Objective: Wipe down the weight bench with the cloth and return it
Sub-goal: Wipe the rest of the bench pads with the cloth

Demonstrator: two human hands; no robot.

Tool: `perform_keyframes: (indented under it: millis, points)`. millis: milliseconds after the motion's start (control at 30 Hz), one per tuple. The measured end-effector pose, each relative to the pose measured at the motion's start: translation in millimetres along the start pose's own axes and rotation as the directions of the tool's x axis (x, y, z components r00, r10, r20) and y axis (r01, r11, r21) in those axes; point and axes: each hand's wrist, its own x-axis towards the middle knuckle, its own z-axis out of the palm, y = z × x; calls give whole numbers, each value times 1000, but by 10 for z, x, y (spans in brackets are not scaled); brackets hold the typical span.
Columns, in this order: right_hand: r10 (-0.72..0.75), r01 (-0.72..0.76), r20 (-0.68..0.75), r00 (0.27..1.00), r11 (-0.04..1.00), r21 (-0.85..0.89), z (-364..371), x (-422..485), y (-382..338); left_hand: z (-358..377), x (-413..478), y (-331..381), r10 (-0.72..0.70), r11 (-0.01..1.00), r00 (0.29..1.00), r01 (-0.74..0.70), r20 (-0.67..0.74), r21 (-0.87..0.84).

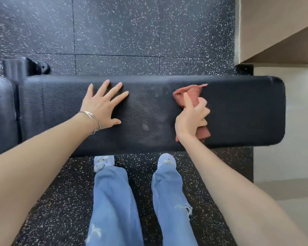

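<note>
A black padded weight bench (238,112) runs left to right across the middle of the view. My left hand (103,105) lies flat on the pad with fingers spread, left of centre. My right hand (192,118) grips a bunched reddish-pink cloth (187,94) and holds it against the pad, right of centre. Cloth shows above and below my fist. Faint smeared marks show on the pad between my hands.
A second black pad section (2,114) and a black frame part (25,67) sit at the bench's left end. Speckled black rubber flooring (132,32) surrounds the bench. A beige wall and ledge (277,32) stand at the right. My legs stand close to the near edge.
</note>
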Motion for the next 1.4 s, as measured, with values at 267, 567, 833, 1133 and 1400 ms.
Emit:
perform_keyframes:
  millis: [267,567,833,1133,1400]
  points:
    - [-206,210,75,976,976,-51,138,238,-460,118,-27,-257,117,993,993,-118,-19,-28]
    - [87,-105,-76,993,949,-296,166,299,-699,348,-47,-445,144,980,984,-157,-109,-122]
    - [-319,388,239,917,851,-353,413,336,-1281,363,-35,-449,147,970,982,-168,-122,-177]
    - [176,-165,-10,984,901,-402,114,581,-1019,384,-38,-439,150,965,980,-173,-128,-198]
    - [-75,117,150,986,949,-291,179,470,-971,369,-43,-457,170,965,978,-190,-120,-180]
